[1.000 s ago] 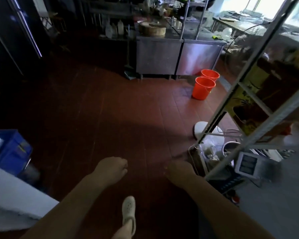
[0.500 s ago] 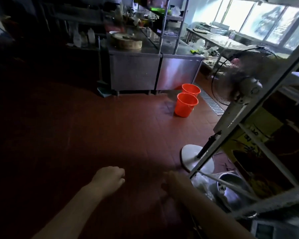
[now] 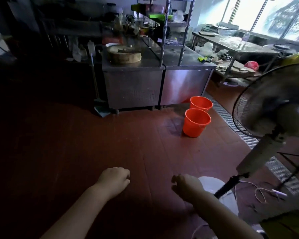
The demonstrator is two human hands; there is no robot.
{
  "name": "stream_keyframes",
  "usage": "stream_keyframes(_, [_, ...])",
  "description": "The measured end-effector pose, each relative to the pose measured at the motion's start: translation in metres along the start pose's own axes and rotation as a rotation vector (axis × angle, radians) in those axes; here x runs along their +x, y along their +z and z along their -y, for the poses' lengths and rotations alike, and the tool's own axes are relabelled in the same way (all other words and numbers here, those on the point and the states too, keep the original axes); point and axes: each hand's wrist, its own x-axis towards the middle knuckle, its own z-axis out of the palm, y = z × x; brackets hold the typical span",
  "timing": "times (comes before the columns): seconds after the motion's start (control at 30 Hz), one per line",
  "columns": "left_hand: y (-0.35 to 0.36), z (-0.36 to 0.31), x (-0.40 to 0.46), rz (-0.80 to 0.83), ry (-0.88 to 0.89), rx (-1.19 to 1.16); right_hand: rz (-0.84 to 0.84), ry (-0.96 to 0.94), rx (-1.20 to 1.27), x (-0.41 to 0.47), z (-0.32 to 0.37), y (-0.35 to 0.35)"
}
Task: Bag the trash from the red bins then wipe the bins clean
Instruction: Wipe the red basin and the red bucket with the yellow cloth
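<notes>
Looking across a dim commercial kitchen, the view takes in a wide run of red-brown tiled floor (image 3: 76, 144), bare in the middle and darker at the left, with bright windows (image 3: 266, 14) along the far right wall. Straight ahead stands a stainless steel counter (image 3: 133, 87) carrying a round wooden chopping block (image 3: 124, 55), and a metal shelving rack (image 3: 176, 23) rises from its right half. Big in the right foreground is a pedestal fan (image 3: 266, 107), its cage leaning into the picture and its white base (image 3: 212, 187) sitting on the floor just beside the right forearm; a metal drain grate (image 3: 228, 118) runs along the floor behind it. Now the things that matter: two red bins (image 3: 196, 123) stand upright on the floor at the foot of the counter's right end, one directly behind the other and nearly touching, their mouths open to the ceiling. What is inside them cannot be made out from here. They lie well ahead of the hands and off to the right, so the right hand (image 3: 186, 185) is the nearer one, with the fan crowding that side of the path. The left hand (image 3: 115, 178) hangs lower left, fingers loosely curled and holding nothing; the right hand likewise, loosely curled and holding nothing. No bag or cloth shows in either hand, so by the look of it the job has not begun.
</notes>
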Motion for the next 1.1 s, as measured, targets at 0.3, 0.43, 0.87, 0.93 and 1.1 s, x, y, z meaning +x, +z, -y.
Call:
stream_keyframes(0.3, [-0.051,0.042,0.197,0.053,-0.027,0.032,-0.024,-0.051,-0.024,0.202,-0.046,-0.08])
stream_keyframes(0.43, [-0.068,0.069,0.306,0.081,0.026,0.044,-0.032,-0.023,-0.032,0.296,-0.063,-0.107])
stream_keyframes(0.87, [-0.166,0.08,0.653,0.159,0.307,0.149,-0.055,0.263,0.104,0.514,-0.155,-0.208])
stream_keyframes(0.93, [-0.168,0.06,0.701,0.167,0.363,0.156,-0.043,0.314,0.122,0.538,-0.188,-0.214])
stream_keyframes(1.1, [-0.172,-0.003,0.824,0.172,0.461,0.183,-0.032,0.412,0.14,0.605,-0.289,-0.234])
